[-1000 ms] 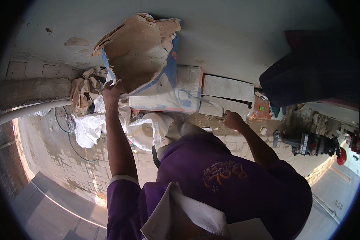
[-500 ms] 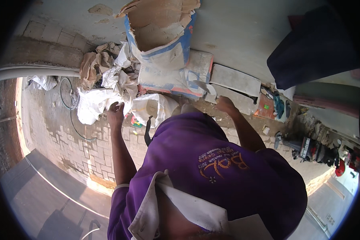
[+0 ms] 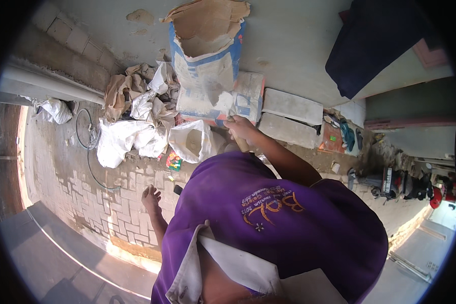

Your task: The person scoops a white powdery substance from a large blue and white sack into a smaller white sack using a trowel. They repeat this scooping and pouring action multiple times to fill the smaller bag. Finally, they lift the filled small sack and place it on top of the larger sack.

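Observation:
My right hand (image 3: 242, 126) is closed around the handle of a trowel. The trowel's blade (image 3: 223, 100) bears pale powder and reaches over the lower front of a tall, torn-open paper bag (image 3: 207, 76). That bag is blue and white, with its brown inner paper showing at the mouth. It rests on another flat-lying bag (image 3: 250, 86). Below them, close to my body, an open white woven sack (image 3: 207, 144) holds greyish powder. Over the paving to the left hangs my left hand (image 3: 151, 197), its fingers loosely bent and apart, holding nothing.
Crumpled white sacks (image 3: 119, 142) and brown paper (image 3: 117, 93) lie left of the bags. A thin hose (image 3: 88, 157) curves over the paving. Two grey slabs (image 3: 291, 104) lie along the wall at right. Dark cloth (image 3: 375, 48) hangs at upper right. Motorbikes (image 3: 390, 185) stand farther right.
My right hand has swung left with the trowel, whose blade is now before the torn bag and carries powder. My left hand has drawn back from the white sacks toward me.

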Demonstrator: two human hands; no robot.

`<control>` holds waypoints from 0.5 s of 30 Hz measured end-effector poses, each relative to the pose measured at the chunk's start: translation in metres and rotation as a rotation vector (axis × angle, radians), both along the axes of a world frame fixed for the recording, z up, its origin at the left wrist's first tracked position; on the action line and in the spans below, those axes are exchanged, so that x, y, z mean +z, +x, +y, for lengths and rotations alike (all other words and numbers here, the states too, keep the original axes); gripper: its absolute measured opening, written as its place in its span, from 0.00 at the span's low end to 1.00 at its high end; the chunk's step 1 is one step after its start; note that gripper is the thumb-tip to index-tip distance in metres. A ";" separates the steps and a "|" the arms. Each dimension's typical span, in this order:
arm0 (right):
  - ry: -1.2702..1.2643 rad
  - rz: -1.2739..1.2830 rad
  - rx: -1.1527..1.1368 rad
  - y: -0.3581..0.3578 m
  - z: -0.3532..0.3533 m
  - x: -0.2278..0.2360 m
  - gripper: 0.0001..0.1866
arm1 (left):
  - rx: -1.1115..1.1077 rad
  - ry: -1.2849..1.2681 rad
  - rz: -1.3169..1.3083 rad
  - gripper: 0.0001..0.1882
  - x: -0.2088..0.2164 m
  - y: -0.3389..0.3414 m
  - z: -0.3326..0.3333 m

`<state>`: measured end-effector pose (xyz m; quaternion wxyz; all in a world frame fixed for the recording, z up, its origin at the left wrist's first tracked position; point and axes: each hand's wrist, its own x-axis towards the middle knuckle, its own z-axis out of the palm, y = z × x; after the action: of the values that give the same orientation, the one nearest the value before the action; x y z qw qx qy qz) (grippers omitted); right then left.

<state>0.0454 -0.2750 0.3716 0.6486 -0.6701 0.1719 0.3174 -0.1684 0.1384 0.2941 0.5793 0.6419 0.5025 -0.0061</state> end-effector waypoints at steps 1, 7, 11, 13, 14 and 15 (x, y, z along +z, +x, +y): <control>-0.020 0.003 0.026 0.002 0.010 0.000 0.18 | -0.150 -0.026 -0.062 0.25 0.018 0.037 -0.010; -0.199 -0.287 0.383 -0.005 0.090 0.041 0.29 | -0.716 -0.191 -0.219 0.35 0.109 0.148 -0.101; -0.447 -0.525 0.347 -0.030 0.118 0.068 0.29 | -0.689 -0.616 -0.212 0.34 0.119 0.156 -0.158; -0.458 -0.691 0.264 -0.041 0.116 0.064 0.22 | -0.615 -0.794 -0.301 0.28 0.132 0.155 -0.180; -0.436 -0.740 0.234 -0.044 0.112 0.055 0.20 | -0.585 -0.874 -0.325 0.25 0.125 0.154 -0.183; -0.409 -0.817 0.182 -0.048 0.109 0.050 0.18 | -0.537 -0.935 -0.372 0.21 0.119 0.154 -0.186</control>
<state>-0.0025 -0.1660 0.4217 0.4873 -0.8666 -0.0982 0.0430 -0.0146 -0.0477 0.4133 0.8585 0.4127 0.1551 -0.2618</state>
